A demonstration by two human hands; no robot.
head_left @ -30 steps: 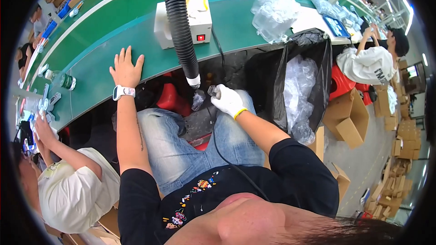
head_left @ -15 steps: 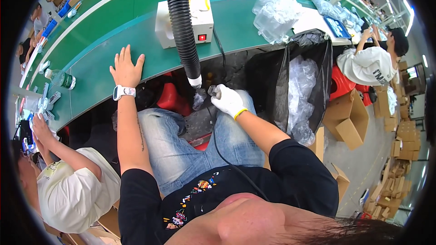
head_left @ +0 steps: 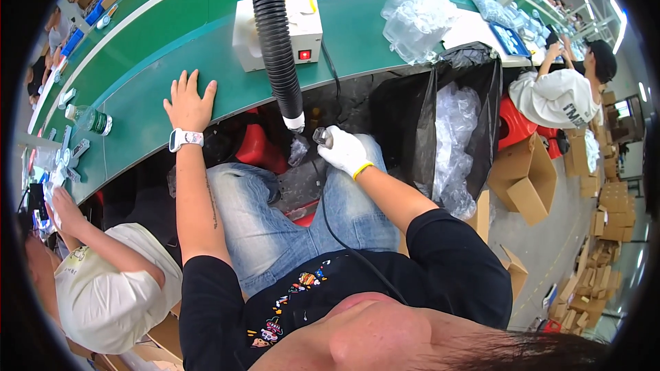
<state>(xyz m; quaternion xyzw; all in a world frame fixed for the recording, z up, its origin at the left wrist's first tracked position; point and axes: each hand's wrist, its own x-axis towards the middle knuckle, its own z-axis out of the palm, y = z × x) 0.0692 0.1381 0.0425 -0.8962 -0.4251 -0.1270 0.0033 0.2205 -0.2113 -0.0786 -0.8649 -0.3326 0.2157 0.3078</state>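
In my head view, a bare left hand lies palm-down on a green bench, fingers spread wide and grasping nothing. I see the white-gloved right hand above the right thigh, fingers curled around a small clear piece, just beside the white mouth of a black ribbed hose. A white box sits behind the hose; a black bag of clear plastic stands to the right.
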